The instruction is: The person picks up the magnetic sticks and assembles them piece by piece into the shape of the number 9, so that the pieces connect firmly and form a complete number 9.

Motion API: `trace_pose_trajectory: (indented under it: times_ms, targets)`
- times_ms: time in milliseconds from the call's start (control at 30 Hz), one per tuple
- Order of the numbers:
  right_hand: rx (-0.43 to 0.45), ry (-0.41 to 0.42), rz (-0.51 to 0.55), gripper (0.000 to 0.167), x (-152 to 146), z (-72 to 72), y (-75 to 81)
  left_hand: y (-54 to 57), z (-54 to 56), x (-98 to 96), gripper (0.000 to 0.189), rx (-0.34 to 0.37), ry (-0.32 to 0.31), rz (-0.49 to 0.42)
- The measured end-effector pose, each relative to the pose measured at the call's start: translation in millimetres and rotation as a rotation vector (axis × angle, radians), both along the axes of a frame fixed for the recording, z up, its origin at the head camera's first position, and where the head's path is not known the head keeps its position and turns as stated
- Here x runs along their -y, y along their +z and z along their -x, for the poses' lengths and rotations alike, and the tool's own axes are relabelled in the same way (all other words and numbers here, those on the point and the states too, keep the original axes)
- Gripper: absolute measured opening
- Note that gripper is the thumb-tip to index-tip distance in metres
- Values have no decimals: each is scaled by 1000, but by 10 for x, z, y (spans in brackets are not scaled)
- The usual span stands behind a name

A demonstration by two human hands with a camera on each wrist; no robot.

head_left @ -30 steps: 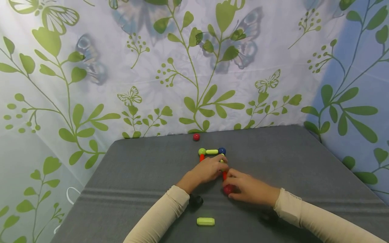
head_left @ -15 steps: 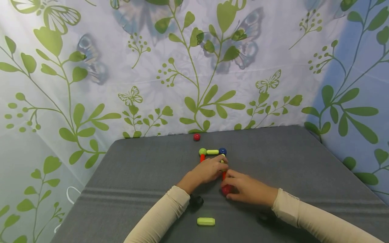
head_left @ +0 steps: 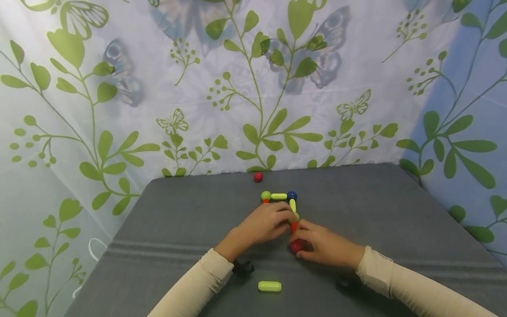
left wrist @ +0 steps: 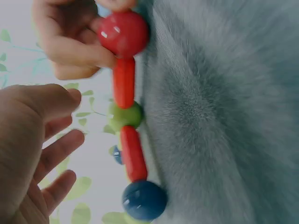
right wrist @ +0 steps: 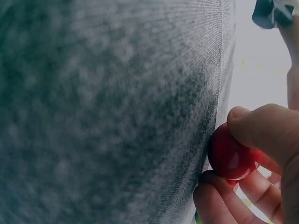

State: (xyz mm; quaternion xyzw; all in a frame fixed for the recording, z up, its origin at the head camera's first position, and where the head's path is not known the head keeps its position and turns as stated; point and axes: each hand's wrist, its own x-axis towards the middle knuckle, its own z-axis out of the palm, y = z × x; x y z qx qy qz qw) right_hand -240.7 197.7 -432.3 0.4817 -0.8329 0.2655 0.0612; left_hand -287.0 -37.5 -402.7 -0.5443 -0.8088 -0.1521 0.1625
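My right hand (head_left: 326,246) pinches a red ball (head_left: 297,246) between thumb and fingers; the right wrist view shows the same red ball (right wrist: 232,151) close to the grey cloth. From that ball a red rod (left wrist: 124,83) runs to a green ball (left wrist: 126,115), and another red rod (left wrist: 134,156) leads on to a blue ball (left wrist: 145,200). At the far side, a yellow-green rod (head_left: 279,196) links a green ball (head_left: 266,196) with another blue ball (head_left: 292,195). My left hand (head_left: 261,224) hovers by the chain, fingers loosely spread and apart from the pieces, hiding part of it.
A loose red ball (head_left: 258,176) lies near the back edge of the grey cloth-covered table (head_left: 376,207). Nearer me is a loose yellow-green rod (head_left: 270,286). Behind the table hangs a leaf-patterned curtain (head_left: 222,123).
My left hand has drawn back to the left from the near green ball, which now shows. The right hand still pinches the red ball, which has shifted only slightly.
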Motion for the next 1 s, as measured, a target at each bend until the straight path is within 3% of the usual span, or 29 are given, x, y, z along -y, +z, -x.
trace_pose_trajectory:
  times_ms: [233, 367, 600, 733, 1000]
  targets:
    - [42, -22, -18, 30, 14, -6, 43, 147, -382, 348, 22, 186, -1, 62]
    - [35, -19, -11, 31, 23, -13, 49, 120, -563, 513, 21, 278, -11, 59]
    - [53, -50, -24, 31, 2, -20, 46, 31, -754, 644, 27, 446, -121, 152]
    - [81, -70, -32, 31, -6, -22, 52, -5, -788, 641, 28, 461, -124, 194]
    - [87, -52, -15, 32, 10, -47, 79, -28, -816, 616, 22, 425, -137, 199]
